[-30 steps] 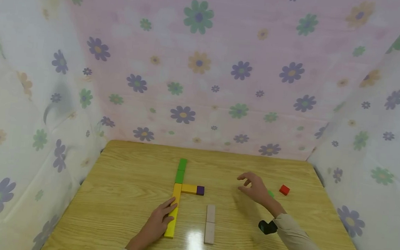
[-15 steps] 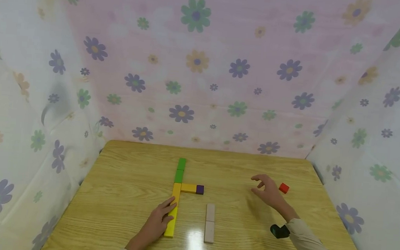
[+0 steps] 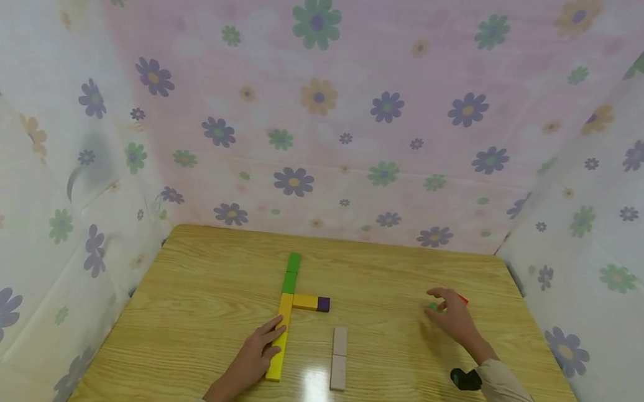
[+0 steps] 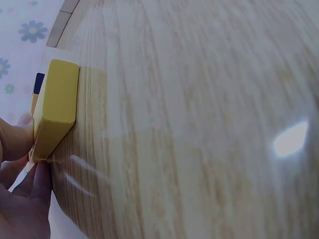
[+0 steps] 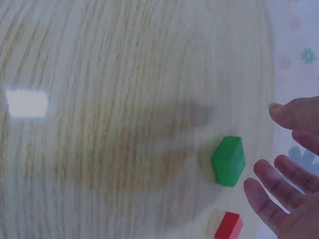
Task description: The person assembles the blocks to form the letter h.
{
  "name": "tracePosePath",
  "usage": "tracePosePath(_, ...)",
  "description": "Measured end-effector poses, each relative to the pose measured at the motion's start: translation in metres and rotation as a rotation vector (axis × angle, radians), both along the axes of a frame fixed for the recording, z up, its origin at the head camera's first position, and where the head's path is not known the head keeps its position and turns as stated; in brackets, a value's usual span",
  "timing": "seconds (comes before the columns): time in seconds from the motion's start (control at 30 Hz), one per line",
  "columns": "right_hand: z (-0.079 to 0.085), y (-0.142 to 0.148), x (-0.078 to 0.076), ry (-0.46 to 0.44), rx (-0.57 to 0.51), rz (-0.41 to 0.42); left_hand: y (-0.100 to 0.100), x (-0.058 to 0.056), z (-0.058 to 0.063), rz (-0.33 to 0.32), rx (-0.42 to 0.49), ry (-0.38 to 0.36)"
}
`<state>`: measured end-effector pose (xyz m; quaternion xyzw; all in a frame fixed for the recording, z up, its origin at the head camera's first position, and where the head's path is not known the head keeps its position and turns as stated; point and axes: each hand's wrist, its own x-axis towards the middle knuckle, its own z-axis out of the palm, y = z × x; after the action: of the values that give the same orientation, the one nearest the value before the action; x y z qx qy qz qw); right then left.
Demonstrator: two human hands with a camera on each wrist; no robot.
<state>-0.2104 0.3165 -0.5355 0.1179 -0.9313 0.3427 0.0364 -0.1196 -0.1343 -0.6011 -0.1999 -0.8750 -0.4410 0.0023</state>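
My left hand [image 3: 255, 350] rests its fingers along a long yellow block [image 3: 275, 369], lying end to end with an orange-yellow block [image 3: 285, 304]. In the left wrist view, the thumb [image 4: 17, 139] touches the yellow block's side. Over at the right, my right hand [image 3: 454, 316] hovers with spread, loosely bent fingers and holds nothing. Partly behind those fingers in the head view lies a green block [image 5: 229, 162], which looks many-sided in the right wrist view. A red block [image 5: 229, 225] lies beside it, mostly covered by the hand in the head view.
Two green blocks [image 3: 291, 273] continue the row toward the back. An orange-yellow block [image 3: 305, 302] branches right from it and ends in a dark purple one [image 3: 323, 304]. Two pale wooden blocks [image 3: 339, 358] lie in line nearer me. Flowered cloth [image 3: 351, 184] surrounds the wooden table [image 3: 228, 263].
My right hand has moved right and slightly nearer, over the green and red blocks, with nothing in it. The left hand has stayed on the yellow block.
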Motion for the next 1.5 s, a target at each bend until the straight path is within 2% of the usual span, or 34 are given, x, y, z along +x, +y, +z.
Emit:
tracePosePath(0.2,-0.017,0.012,-0.003,0.001,0.039,-0.037,0.0,-0.001,0.001,-0.005,-0.006,-0.014)
tracePosePath(0.5,-0.034,0.017,-0.003,0.005,0.004,-0.061,0.0,-0.001,-0.001,-0.001,0.006,-0.013)
tracePosePath(0.93,-0.041,0.014,-0.007,-0.007,-0.064,-0.129,0.0,-0.001,-0.003,-0.011,0.016,-0.012)
tracePosePath(1.13,-0.04,0.01,-0.007,0.029,-0.072,-0.1,0.0,-0.001,-0.002,-0.013,0.015,-0.016)
tracePosePath(1.5,-0.028,-0.008,-0.007,0.064,-0.087,-0.041,0.0,-0.001,-0.002,-0.004,0.003,-0.009)
